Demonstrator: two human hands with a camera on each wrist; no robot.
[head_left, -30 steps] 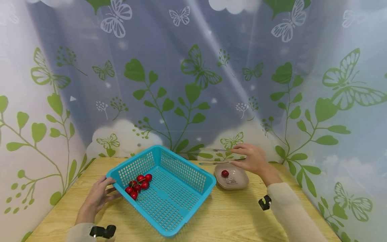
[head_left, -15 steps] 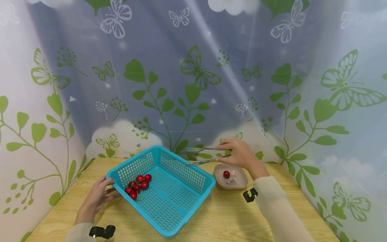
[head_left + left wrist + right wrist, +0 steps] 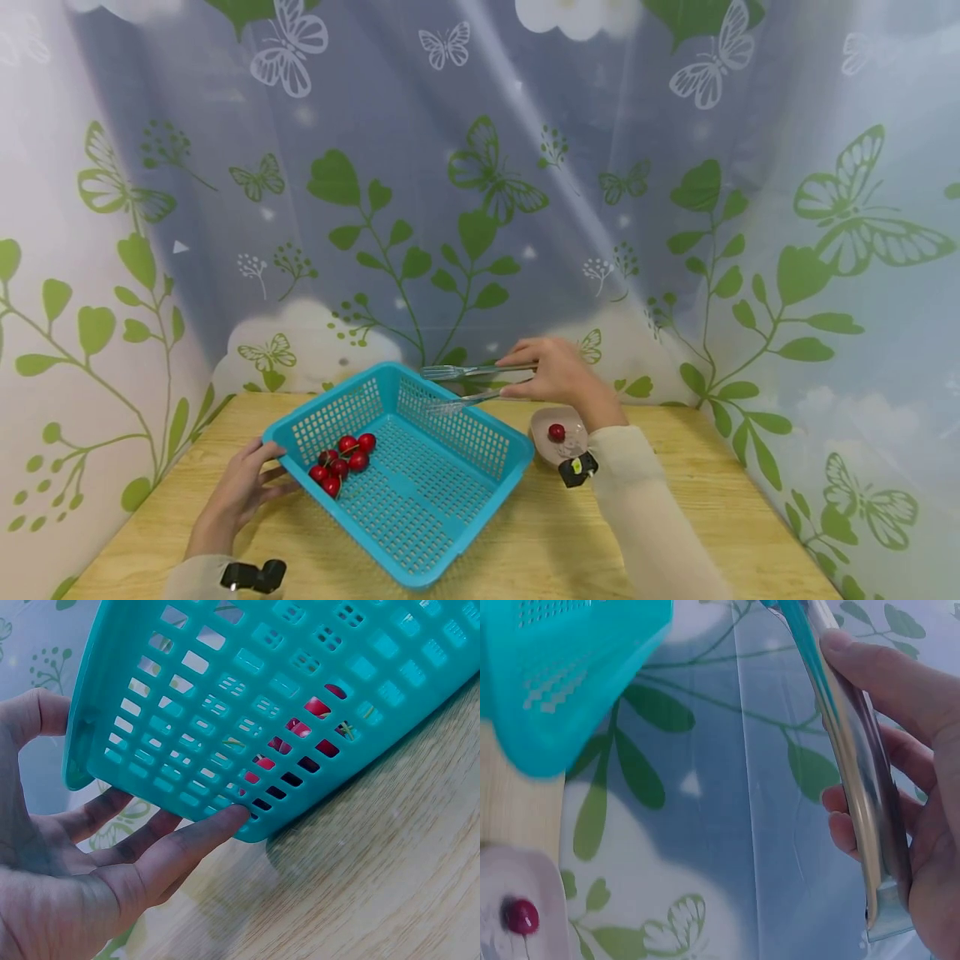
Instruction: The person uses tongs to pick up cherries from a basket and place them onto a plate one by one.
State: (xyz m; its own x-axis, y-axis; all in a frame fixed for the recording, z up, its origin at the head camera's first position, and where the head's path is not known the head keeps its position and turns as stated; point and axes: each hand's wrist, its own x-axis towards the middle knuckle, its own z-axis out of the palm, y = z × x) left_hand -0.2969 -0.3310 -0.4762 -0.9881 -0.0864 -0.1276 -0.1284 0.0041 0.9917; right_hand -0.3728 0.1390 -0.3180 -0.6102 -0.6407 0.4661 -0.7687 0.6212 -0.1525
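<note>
My left hand [image 3: 236,487] grips the left corner of a blue plastic basket [image 3: 408,575]. In the left wrist view one finger is at the rim and another digit lies along the perforated wall. Several red cherries [image 3: 358,461] sit together against the basket's left side. My right hand [image 3: 558,375] holds metal tongs [image 3: 862,772] at the back right of the basket, their two arms spread apart. Nothing shows between the tong tips, which overlap the basket's back wall in the head view. One cherry [image 3: 556,432] lies in a small pale dish [image 3: 546,454].
The dish stands right of the basket, partly hidden by the right wrist. A wooden table [image 3: 547,550] carries both. A curtain [image 3: 570,208] printed with leaves and butterflies hangs behind the table and at both sides.
My right hand has carried the tongs leftward from above the dish to the basket's back wall. My left hand and the basket have stayed in place.
</note>
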